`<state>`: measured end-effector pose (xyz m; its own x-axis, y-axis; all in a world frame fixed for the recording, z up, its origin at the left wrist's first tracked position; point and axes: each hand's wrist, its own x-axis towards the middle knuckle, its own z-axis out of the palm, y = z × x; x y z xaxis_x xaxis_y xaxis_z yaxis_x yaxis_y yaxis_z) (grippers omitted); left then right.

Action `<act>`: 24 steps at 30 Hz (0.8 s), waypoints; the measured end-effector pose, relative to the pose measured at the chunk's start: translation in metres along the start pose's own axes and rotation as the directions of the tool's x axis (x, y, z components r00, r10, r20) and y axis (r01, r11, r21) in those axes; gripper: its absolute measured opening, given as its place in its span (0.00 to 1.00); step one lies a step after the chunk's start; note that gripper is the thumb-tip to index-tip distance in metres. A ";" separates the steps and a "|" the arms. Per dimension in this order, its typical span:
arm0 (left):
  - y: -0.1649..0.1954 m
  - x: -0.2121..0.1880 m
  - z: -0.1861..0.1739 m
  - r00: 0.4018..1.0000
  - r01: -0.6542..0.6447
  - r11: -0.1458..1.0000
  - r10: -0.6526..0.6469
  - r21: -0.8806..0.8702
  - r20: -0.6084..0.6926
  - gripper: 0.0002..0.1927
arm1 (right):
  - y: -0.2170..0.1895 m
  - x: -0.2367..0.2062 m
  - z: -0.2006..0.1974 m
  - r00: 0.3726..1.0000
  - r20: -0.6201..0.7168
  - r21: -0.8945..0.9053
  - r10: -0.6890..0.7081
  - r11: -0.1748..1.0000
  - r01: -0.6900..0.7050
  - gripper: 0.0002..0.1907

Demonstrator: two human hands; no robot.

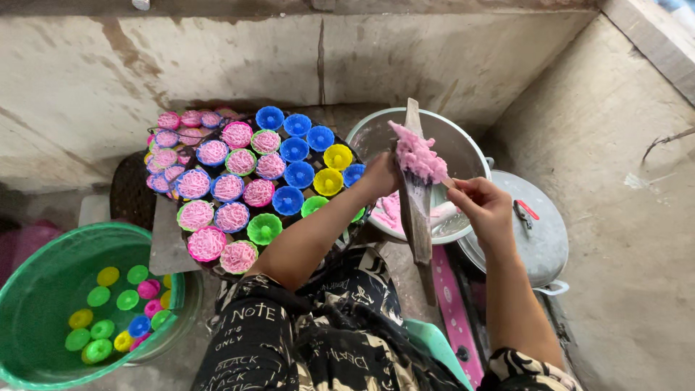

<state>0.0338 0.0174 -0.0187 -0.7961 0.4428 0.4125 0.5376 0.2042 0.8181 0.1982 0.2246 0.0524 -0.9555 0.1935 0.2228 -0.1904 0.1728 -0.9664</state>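
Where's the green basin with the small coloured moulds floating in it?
In the head view, the green basin sits at the lower left, beside the person's left knee and below the round tray of moulds.

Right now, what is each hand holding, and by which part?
The left hand grips the wooden board at its left edge, beside the pink dough. The right hand pinches a thin stick by its end; little of it shows.

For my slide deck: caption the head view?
Hands load pink dough onto a wooden board beside coloured moulds.
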 end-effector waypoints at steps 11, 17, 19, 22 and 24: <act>0.004 0.003 -0.036 0.985 0.152 0.983 -0.142 0.104 -0.096 0.14 | -0.046 -0.001 -0.022 0.909 -0.129 -0.482 -0.396 0.826 0.291 0.15; -0.004 0.000 -0.022 0.976 0.217 0.972 -0.217 0.093 -0.014 0.14 | -0.028 -0.021 0.008 0.737 0.081 -0.792 -0.671 0.406 0.456 0.13; -0.012 0.000 -0.032 0.961 0.276 0.961 -0.275 0.021 -0.042 0.13 | -0.024 -0.033 0.006 0.772 0.053 -0.688 -0.633 0.537 0.487 0.14; -0.020 0.000 -0.040 0.966 0.255 0.966 -0.252 0.049 -0.054 0.13 | -0.019 -0.034 -0.002 0.884 0.039 -0.369 -0.466 0.816 0.446 0.14; -0.020 -0.001 -0.035 0.997 0.020 0.961 -0.042 0.275 0.072 0.13 | -0.016 -0.024 -0.006 0.920 -0.018 -0.337 -0.392 0.868 0.364 0.14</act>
<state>0.0141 -0.0180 -0.0211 -0.7958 0.4957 0.3479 0.5769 0.4457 0.6845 0.2252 0.2229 0.0629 -0.8001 0.1272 0.5862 -0.4368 0.5461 -0.7148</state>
